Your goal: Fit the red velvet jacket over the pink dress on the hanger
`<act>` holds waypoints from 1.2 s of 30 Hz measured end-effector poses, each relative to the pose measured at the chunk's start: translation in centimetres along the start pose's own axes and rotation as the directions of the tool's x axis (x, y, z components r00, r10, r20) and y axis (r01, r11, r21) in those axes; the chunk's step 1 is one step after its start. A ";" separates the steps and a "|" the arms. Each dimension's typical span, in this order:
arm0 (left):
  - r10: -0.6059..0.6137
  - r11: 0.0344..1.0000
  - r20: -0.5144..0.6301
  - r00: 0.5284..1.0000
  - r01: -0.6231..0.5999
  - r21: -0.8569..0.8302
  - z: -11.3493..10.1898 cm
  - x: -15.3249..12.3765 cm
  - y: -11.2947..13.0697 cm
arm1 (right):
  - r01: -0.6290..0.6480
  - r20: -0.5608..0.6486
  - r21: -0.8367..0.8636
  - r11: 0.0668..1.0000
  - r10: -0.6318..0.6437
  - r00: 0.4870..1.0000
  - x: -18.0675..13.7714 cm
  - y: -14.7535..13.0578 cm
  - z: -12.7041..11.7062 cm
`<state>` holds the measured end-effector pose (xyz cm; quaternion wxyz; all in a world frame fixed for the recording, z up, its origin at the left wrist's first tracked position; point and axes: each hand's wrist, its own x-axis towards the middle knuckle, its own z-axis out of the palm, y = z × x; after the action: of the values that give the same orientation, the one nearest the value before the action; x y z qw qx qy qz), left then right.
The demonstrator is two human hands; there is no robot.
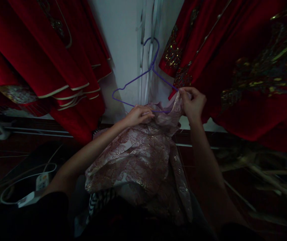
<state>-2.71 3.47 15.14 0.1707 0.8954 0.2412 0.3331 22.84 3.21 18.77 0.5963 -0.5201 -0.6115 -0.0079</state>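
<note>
A shiny pink patterned dress (138, 150) hangs down in front of me, its fabric spread toward my lap. The purple hanger (137, 78) stands above it, hook upward, with its right end inside the dress's shoulder opening and its left end bare. My right hand (193, 102) pinches the dress's shoulder edge by the right end of the hanger. Across the upper part of the dress lies my left hand (139, 114), its fingers closed around cloth at the hanger's lower bar.
Red garments with gold trim (65, 67) hang at the left, and red garments with gold embroidery (233, 73) at the right. Between them stands a pale wall (123, 43). A white power strip (42, 180) with a cable lies at lower left.
</note>
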 end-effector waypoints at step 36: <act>-0.551 0.833 -0.667 0.502 0.387 -0.396 -6.3 -10.5 -12.1 | 0.123 0.046 -0.009 0.992 -0.122 0.991 3.0 1.3 0.5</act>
<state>-17.77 8.63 8.63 0.2246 0.5495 0.4901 0.6383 24.03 6.00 20.04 0.5775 -0.4853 -0.6555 -0.0364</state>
